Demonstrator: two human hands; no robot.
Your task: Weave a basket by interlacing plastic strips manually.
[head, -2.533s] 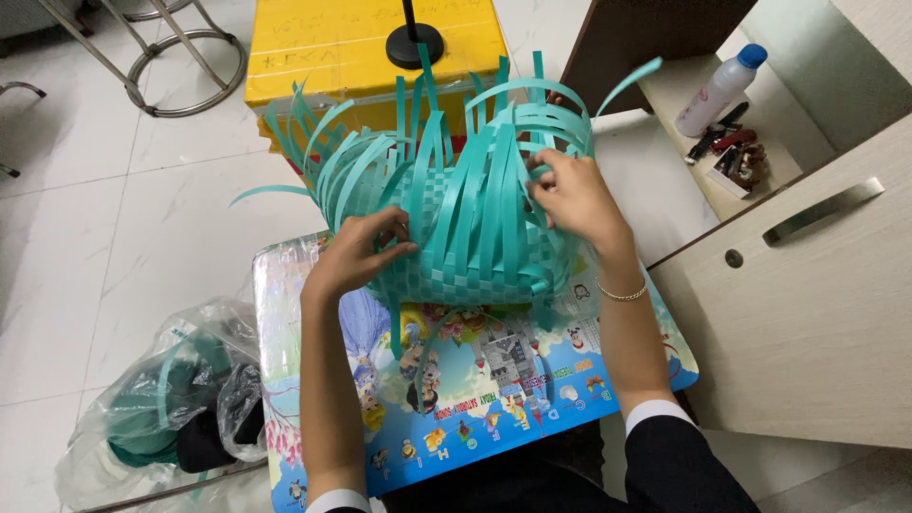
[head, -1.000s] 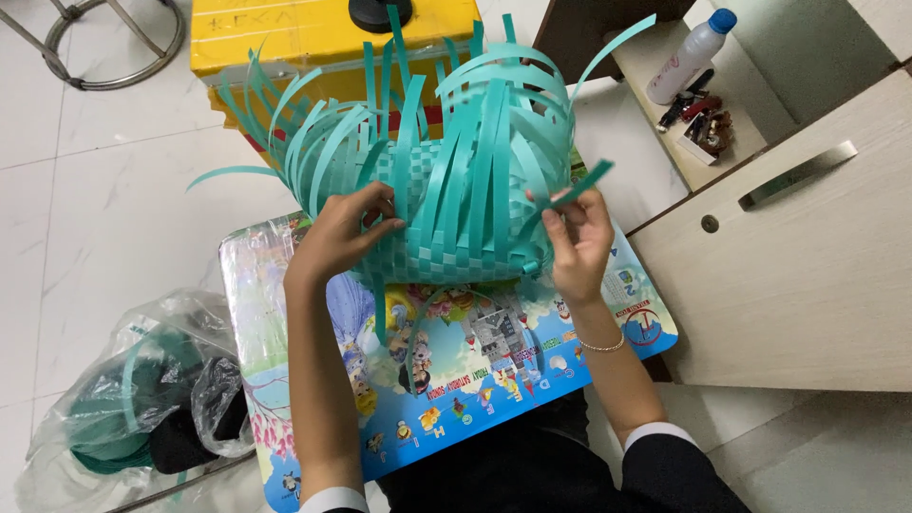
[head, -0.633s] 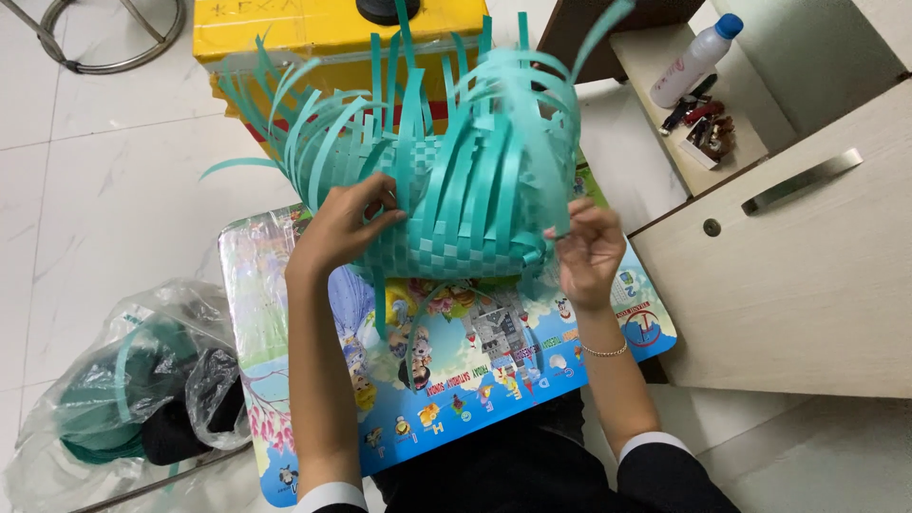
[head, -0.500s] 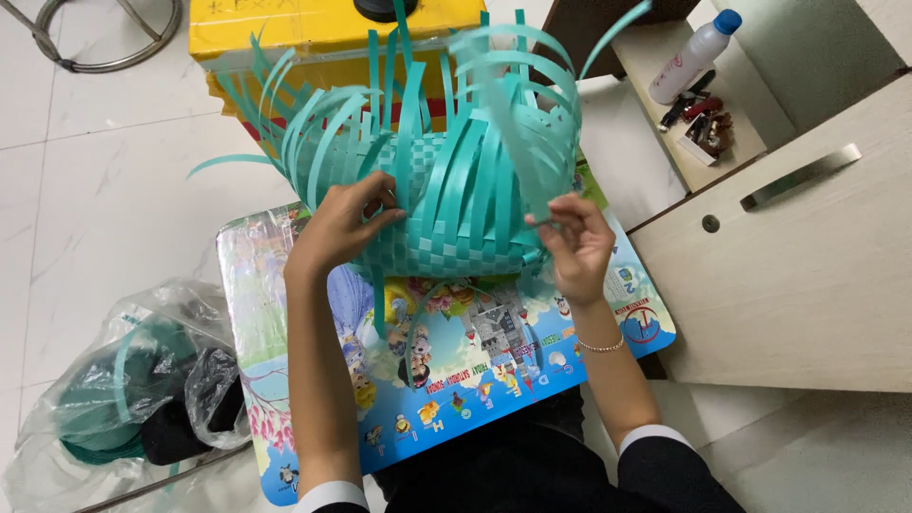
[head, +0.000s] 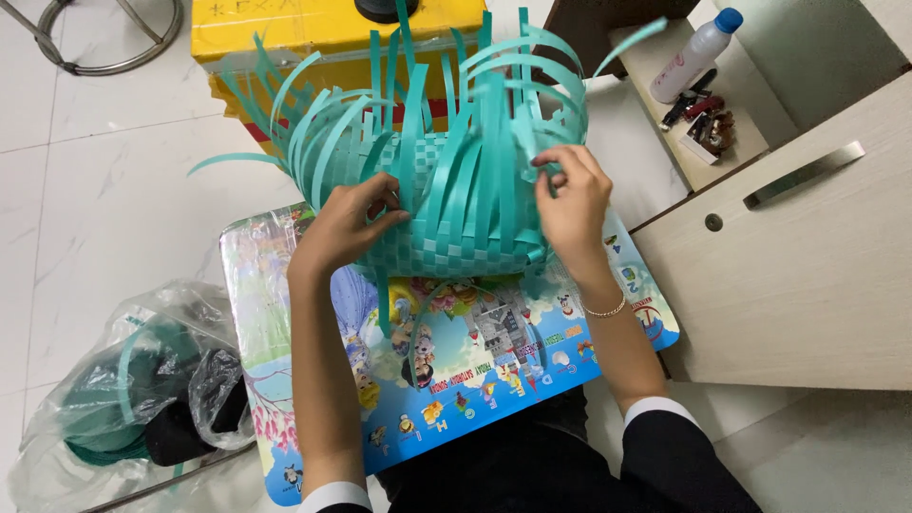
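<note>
Right fingers: the right hand (head: pixel 573 198) pinches one teal strip (head: pixel 528 142) between thumb and fingertips at the basket's right side; the fingertips are partly masked by neighbouring strips, so the exact grip point is hard to make out.
Left fingers: the left hand (head: pixel 344 226) presses on the woven wall of the basket, fingers bent and tucked among the strips; the tips vanish behind them, and whether they clasp a strip or only steady the wall cannot be told.
Basket: the half-woven teal basket (head: pixel 446 228) stands on the counter between both hands, its lower part a tight checker weave, its upper part loose upright strips that curl outward; its inside and far side are hidden.
Counter: the small counter (head: pixel 494 370) has a bright cartoon-printed top under clear film; its near edge is cut off by the person's dark lap and sleeves.
Wrist: a thin bracelet (head: pixel 604 310) circles the right wrist.
Behind: a yellow box (head: pixel 313 24) sits just beyond the basket, largely screened by strips and cropped at the top edge.
Left floor: a clear plastic bag (head: pixel 123 380) holds teal coils and something dark, indistinct through the film.
Right: a pale cabinet (head: pixel 788 247) with a handle; on the shelf beyond it, a white bottle (head: pixel 693 59) with a blue cap lies near small dark items too small to tell.
</note>
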